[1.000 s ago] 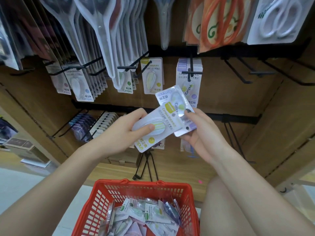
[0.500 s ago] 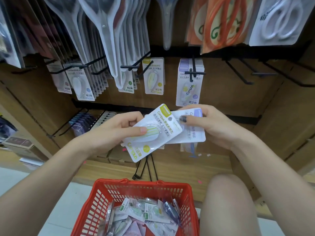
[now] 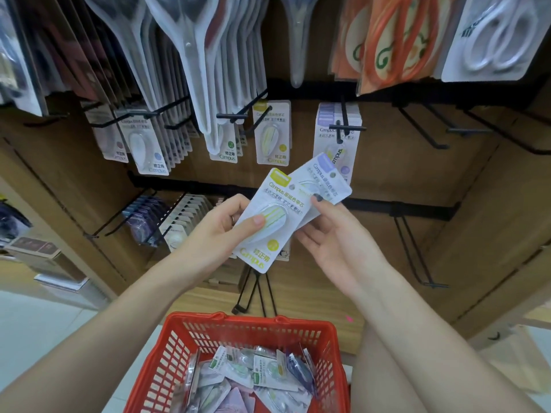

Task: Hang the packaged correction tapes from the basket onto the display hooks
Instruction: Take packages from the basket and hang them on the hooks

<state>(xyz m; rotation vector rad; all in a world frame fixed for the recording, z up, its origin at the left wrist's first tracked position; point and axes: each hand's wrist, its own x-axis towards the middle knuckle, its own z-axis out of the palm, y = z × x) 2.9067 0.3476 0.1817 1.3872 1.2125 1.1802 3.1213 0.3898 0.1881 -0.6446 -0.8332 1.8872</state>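
My left hand (image 3: 220,231) grips a yellow-tabbed correction tape pack (image 3: 269,219), thumb pressed on its clear blister. Behind it, a purple-tabbed pack (image 3: 326,180) is pinched by my right hand (image 3: 331,234) along its lower edge. Both packs tilt up to the right, overlapping, just below the hooks. A yellow pack (image 3: 272,134) hangs on one display hook (image 3: 256,120); a stack of purple packs (image 3: 338,114) hangs on the hook to its right (image 3: 346,126). The red basket (image 3: 176,353) below holds several more packs.
Scissors in blister packs (image 3: 190,55) hang in the row above. Further tape packs (image 3: 149,150) hang at the left. Bare black hooks (image 3: 423,126) stick out at the right, and more (image 3: 417,251) on the lower rail. My bare knee (image 3: 384,383) is beside the basket.
Both hands have swung the two packs from lying nearly flat to tilted upright and raised them toward the hooks. The purple pack now slides out up and to the right from behind the yellow one.
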